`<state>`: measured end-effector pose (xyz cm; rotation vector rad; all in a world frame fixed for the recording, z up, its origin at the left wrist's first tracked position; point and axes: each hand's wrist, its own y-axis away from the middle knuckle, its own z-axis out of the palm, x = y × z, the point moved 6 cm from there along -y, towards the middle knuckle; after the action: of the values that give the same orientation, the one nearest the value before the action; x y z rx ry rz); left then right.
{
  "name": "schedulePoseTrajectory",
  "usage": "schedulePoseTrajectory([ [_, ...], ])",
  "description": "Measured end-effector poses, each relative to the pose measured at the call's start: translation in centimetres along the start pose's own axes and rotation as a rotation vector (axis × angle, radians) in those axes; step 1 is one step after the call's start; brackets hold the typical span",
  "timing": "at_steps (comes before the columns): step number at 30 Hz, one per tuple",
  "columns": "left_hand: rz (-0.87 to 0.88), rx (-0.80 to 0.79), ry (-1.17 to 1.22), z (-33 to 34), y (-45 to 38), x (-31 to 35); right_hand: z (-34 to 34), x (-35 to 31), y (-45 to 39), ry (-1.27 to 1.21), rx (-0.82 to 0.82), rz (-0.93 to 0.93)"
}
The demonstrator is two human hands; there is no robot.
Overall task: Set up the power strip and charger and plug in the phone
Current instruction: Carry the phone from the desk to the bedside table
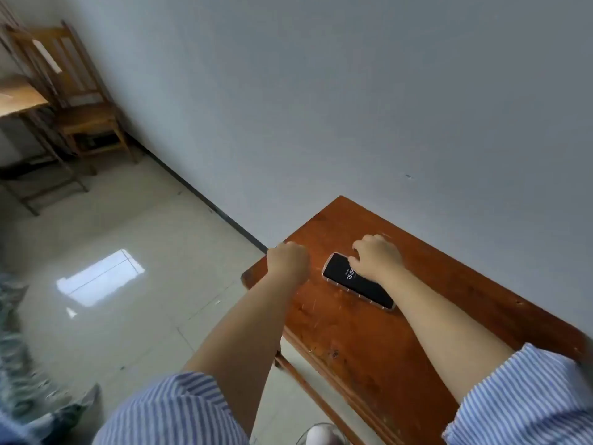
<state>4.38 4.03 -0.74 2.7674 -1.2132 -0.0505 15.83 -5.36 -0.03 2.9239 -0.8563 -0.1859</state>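
The only readable text is on the lit lock screen of a phone [356, 281] lying face up on a reddish-brown wooden table [369, 342]. White clock digits on the black screen read "15:5", with the last digit hidden under the person's right hand [377, 256], which rests on the phone's far edge. A smaller line of white text sits just beside the clock digits, too small and blurred to read. Nothing else in view carries legible writing.
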Motion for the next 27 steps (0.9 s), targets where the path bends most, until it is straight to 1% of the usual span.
schedulePoseTrajectory([
  [1, -0.026, -0.038, 0.005, 1.1, 0.0, 0.1, 1.1, 0.5, -0.2, 0.009, -0.058, 0.001],
  [5, -0.134, -0.127, 0.149, 6.0, 0.3, -0.8, 6.5, 1.9, -0.4, -0.004, -0.198, -0.039],
  [7, -0.145, -0.168, 0.194, 7.7, 0.5, -1.3, 8.2, 2.4, -0.6, 0.002, -0.218, -0.038],
  [11, -0.151, -0.226, 0.198, 10.5, 1.1, -2.5, 10.5, 3.5, -0.9, -0.003, -0.248, -0.014],
  [14, -0.148, -0.275, 0.189, 12.2, 1.3, -2.8, 11.4, 4.3, -1.3, 0.002, -0.235, -0.016],
  [18, -0.156, -0.259, 0.200, 13.5, 1.4, -3.1, 12.1, 4.6, -1.6, 0.043, -0.205, -0.071],
  [24, -0.129, -0.283, 0.204, 13.2, 1.3, -3.3, 12.5, 4.2, -1.4, 0.117, -0.170, -0.123],
  [27, -0.102, -0.257, 0.198, 12.3, 0.9, -4.2, 11.9, 3.7, -2.3, 0.152, -0.171, -0.148],
])
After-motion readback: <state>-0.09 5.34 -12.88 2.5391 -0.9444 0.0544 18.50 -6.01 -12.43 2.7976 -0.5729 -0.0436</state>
